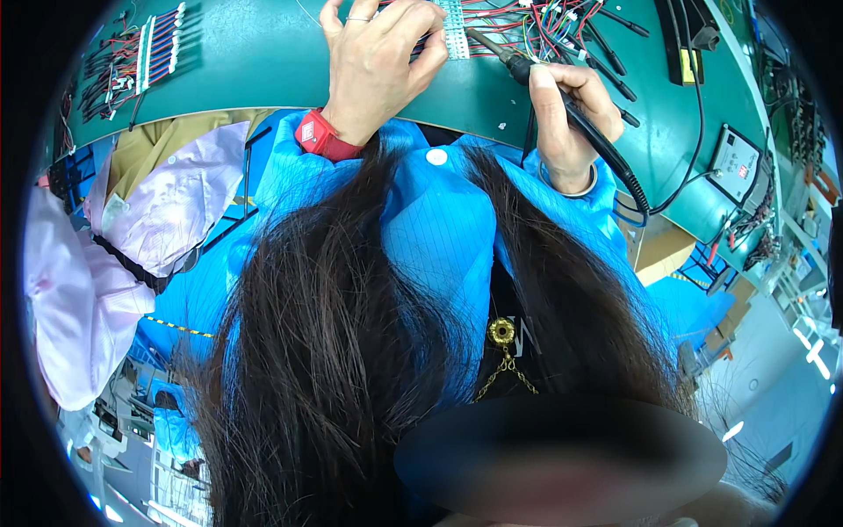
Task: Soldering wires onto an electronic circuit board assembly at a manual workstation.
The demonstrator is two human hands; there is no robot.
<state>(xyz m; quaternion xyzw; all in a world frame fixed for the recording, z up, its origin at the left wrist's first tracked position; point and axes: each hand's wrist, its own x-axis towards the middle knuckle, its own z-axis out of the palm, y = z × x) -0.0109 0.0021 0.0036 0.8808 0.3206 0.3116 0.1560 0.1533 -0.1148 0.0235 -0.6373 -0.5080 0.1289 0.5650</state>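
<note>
My right hand grips a soldering iron like a pen, its metal tip pointing left and lying close to the edge of a pale, narrow circuit board strip. Red and black wires run from that strip to a tangle with black connectors on the right. At the strip's left side is my left hand, a red wristband around its wrist. Its fingers are bent inward and closed near the strip; what lies between the fingertips is hidden by the hand.
Another wired board strip lies on the green table at the left. To the right stand an iron holder with a yellow sponge and a grey control box; the iron's black cable loops nearby. A person's pink sleeve is beside me.
</note>
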